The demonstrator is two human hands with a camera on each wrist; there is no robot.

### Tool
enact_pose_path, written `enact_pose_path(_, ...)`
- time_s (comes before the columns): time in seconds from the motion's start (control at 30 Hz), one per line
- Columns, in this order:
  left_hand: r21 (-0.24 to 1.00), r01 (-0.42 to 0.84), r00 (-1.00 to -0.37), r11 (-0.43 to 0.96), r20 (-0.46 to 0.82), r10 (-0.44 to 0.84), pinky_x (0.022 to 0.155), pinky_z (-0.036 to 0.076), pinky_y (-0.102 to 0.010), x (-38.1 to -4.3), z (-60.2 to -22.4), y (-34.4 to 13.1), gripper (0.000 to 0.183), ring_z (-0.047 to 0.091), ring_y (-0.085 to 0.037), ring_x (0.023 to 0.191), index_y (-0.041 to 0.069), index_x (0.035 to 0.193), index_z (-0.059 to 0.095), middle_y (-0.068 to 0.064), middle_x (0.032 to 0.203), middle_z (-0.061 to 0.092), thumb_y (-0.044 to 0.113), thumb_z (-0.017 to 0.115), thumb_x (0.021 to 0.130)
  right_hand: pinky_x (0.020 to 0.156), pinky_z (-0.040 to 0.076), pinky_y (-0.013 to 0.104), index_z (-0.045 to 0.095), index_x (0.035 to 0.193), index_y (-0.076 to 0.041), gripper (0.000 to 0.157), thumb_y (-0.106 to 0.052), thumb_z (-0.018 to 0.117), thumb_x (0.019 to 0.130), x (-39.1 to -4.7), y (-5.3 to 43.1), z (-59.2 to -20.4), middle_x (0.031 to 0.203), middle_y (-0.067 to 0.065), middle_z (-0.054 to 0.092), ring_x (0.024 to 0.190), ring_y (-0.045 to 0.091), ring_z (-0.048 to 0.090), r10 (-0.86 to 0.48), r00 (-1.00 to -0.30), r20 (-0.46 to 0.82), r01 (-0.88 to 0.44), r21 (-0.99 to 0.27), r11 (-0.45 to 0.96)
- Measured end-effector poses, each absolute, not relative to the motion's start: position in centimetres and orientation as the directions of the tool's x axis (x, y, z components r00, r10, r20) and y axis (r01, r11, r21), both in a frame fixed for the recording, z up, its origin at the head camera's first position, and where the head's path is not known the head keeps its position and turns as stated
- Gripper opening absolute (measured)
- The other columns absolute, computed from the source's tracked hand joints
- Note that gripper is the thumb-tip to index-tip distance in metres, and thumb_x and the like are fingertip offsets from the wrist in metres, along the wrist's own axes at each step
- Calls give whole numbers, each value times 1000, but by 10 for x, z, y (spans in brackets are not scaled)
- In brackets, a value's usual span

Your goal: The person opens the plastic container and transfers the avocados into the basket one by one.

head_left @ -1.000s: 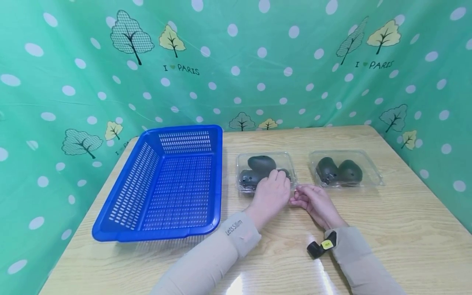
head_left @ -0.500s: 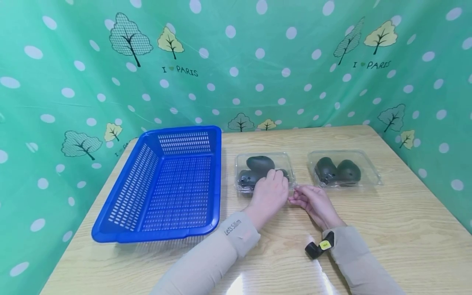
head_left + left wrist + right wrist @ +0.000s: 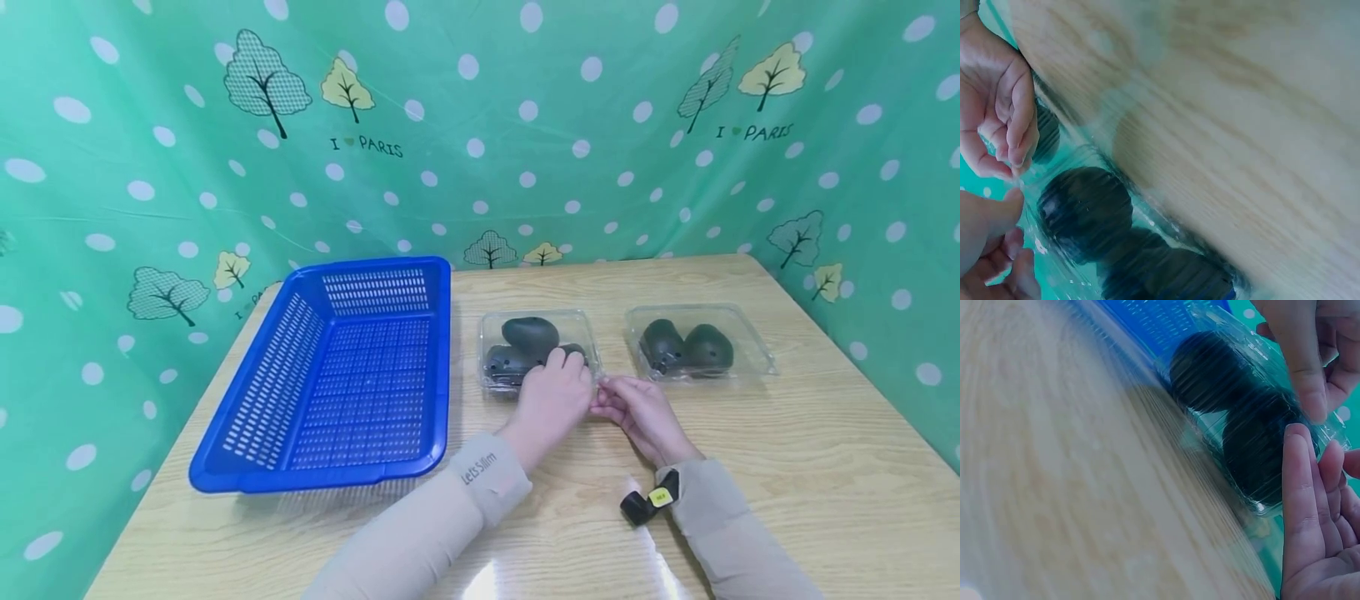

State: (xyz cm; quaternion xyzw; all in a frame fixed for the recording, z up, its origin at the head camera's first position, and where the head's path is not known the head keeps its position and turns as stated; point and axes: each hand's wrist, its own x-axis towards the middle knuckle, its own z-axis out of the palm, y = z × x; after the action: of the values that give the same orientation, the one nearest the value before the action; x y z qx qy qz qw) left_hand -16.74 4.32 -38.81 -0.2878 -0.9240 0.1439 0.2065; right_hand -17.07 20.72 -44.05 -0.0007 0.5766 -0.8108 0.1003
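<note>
In the head view, a clear plastic container [image 3: 491, 327] with dark avocados [image 3: 530, 335] inside sits at mid-table. My left hand [image 3: 551, 404] reaches over its front right part, fingers curled at the edge and hiding some of the fruit. At the same corner my right hand [image 3: 641, 414] pinches the rim between thumb and fingers. The left wrist view shows the fingertips of my left hand [image 3: 991, 240] and right hand [image 3: 1000, 106] close together at the container's edge. From the right wrist, the container [image 3: 1260, 347] appears tilted, with my right hand [image 3: 1319, 531] beside it.
A blue perforated basket [image 3: 431, 375] stands to the left on the wooden table [image 3: 570, 517]. Another clear container [image 3: 742, 350] with two avocados [image 3: 708, 348] lies to the right. A green polka-dot curtain [image 3: 525, 200] hangs behind the table.
My left hand shifts slightly right, nearer my right fingertips at the container's corner. The right hand, containers and basket stay nearly in place.
</note>
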Motion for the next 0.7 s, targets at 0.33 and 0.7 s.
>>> enact_pose_path(0.33, -521, 352, -638, 778, 475, 606, 49, 30, -17, -164, -403, 51, 37, 40, -9, 73, 21, 90, 65, 8, 81, 49, 46, 41, 104, 75, 59, 25, 74, 84, -17, 35, -4, 46, 101, -169, 207, -439, 79, -3, 73, 73, 8, 69, -157, -979, -132, 170, -949, -265)
enact_pose_path(0.7, -475, 334, -639, 814, 521, 566, 47, 31, -15, -167, -408, 52, 25, 42, -10, 76, 21, 88, 61, 5, 85, 49, 38, 48, 101, 75, 60, 25, 74, 82, -17, 36, -2, 45, 100, -170, 205, -438, 78, -3, 73, 73, 8, 69, -119, -980, -160, 186, -949, -256)
